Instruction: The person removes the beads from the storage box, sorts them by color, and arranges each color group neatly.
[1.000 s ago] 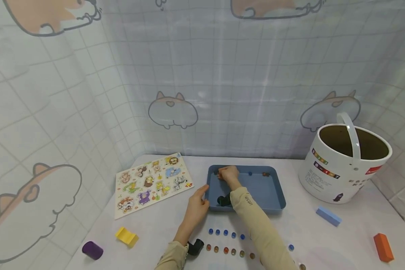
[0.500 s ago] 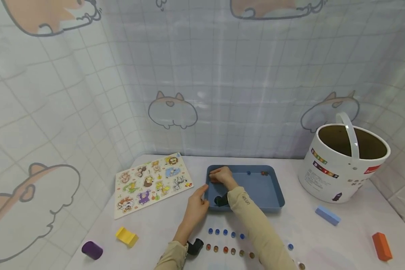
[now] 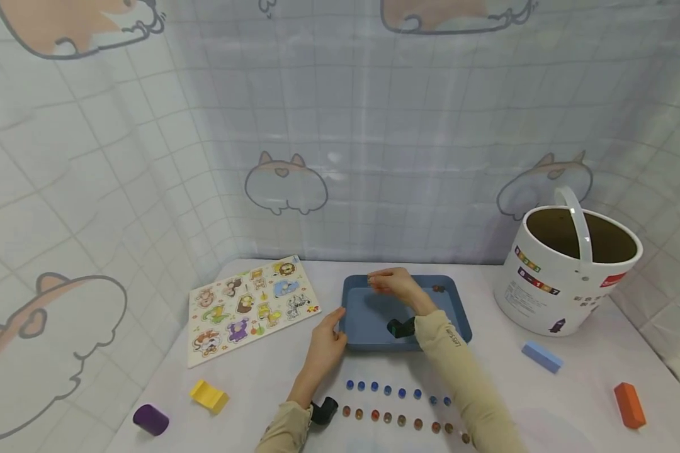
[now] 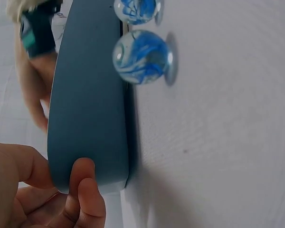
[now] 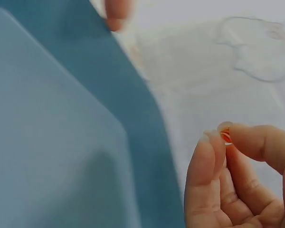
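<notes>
A blue tray (image 3: 368, 308) lies at the middle of the white table. My left hand (image 3: 325, 343) grips its front left corner, thumb on the rim; the left wrist view shows the fingers (image 4: 80, 190) against the tray's outer wall (image 4: 90, 95). My right hand (image 3: 384, 281) hovers over the tray's far side. It pinches a small orange marble (image 5: 225, 137) between thumb and forefinger, as the right wrist view shows. One dark marble (image 3: 438, 289) lies at the tray's far right. In front of the tray run a row of blue marbles (image 3: 396, 391) and a row of brown marbles (image 3: 402, 420).
A white bucket (image 3: 544, 296) with a raised handle stands at the right. An animal puzzle board (image 3: 252, 305) lies left of the tray. Loose blocks: yellow (image 3: 208, 396), purple cylinder (image 3: 150, 419), light blue (image 3: 542, 357), orange (image 3: 629, 406). A curtain hangs behind the table.
My right hand rose from the tray's far left corner and moved a little right, with a marble pinched in its fingertips. The left hand kept its hold on the tray corner.
</notes>
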`<state>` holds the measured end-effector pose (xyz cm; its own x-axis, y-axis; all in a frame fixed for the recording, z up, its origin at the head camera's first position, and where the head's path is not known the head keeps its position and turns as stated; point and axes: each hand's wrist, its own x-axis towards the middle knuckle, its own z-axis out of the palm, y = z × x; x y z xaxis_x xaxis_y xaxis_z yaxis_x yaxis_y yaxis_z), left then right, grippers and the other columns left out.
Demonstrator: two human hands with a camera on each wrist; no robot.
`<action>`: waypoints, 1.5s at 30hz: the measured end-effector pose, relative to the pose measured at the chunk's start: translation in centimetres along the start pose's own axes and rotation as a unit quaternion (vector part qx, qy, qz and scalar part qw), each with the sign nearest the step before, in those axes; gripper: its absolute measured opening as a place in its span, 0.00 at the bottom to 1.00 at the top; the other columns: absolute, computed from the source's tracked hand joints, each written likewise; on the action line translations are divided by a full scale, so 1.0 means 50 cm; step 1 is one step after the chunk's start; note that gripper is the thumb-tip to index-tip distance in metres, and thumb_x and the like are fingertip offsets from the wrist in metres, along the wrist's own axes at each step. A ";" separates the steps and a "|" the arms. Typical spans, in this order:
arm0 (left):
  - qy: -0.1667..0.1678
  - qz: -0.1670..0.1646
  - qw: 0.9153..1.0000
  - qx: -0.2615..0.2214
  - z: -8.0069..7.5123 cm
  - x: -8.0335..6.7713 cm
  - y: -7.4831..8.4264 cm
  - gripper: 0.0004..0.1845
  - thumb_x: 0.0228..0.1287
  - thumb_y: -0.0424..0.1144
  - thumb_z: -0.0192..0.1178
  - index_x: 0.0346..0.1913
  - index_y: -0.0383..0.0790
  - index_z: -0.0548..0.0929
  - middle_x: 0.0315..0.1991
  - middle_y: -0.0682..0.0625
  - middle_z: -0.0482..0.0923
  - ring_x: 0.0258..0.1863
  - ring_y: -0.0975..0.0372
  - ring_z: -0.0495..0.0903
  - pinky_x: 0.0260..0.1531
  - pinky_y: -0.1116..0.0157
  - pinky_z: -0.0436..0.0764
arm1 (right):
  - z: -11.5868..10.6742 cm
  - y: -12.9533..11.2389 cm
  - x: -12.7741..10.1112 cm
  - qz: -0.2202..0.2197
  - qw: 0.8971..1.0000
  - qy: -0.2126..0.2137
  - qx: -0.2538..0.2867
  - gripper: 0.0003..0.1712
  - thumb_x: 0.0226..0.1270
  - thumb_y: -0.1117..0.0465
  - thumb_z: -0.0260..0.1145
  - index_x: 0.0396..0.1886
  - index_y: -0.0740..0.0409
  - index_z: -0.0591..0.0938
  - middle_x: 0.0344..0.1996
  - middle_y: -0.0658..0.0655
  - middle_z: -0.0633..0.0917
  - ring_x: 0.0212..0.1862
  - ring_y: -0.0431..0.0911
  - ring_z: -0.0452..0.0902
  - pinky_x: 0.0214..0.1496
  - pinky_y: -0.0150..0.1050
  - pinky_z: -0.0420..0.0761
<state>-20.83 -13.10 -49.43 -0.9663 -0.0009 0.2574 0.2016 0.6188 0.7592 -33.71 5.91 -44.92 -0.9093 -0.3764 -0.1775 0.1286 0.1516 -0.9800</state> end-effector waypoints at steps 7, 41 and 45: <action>0.002 -0.002 1.000 0.001 -0.002 0.001 0.002 0.30 0.51 0.22 0.53 0.63 0.28 0.73 0.64 0.35 0.73 0.13 0.73 0.58 0.17 0.76 0.66 | -0.126 -0.007 -0.088 -0.047 0.999 -0.008 -0.008 0.28 0.71 0.60 0.59 0.66 0.69 0.70 0.63 0.69 0.74 0.62 0.54 0.75 0.63 0.43 0.76; -0.015 -0.030 0.999 -0.019 -0.009 0.008 -0.021 0.32 0.54 0.22 0.51 0.66 0.34 0.71 0.66 0.38 0.71 0.13 0.70 0.59 0.16 0.73 0.66 | -0.320 0.176 -0.426 -0.022 0.990 -0.074 -0.118 0.21 0.68 0.61 0.60 0.51 0.76 0.76 0.44 0.49 0.86 0.44 0.37 0.79 0.46 0.29 0.78; -0.008 -0.020 1.000 -0.015 -0.012 0.010 -0.019 0.32 0.54 0.22 0.51 0.66 0.33 0.71 0.65 0.36 0.72 0.13 0.70 0.58 0.15 0.73 0.65 | -0.313 0.199 -0.446 -0.030 0.988 -0.111 -0.105 0.18 0.67 0.64 0.60 0.48 0.76 0.77 0.42 0.50 0.85 0.41 0.37 0.78 0.43 0.29 0.78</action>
<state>-21.42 -14.14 -49.67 -0.9763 -0.0126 0.2159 0.1661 0.5955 0.7860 -18.32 30.10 -49.32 -0.8011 -0.5776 -0.1567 -0.0298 0.2999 -0.9535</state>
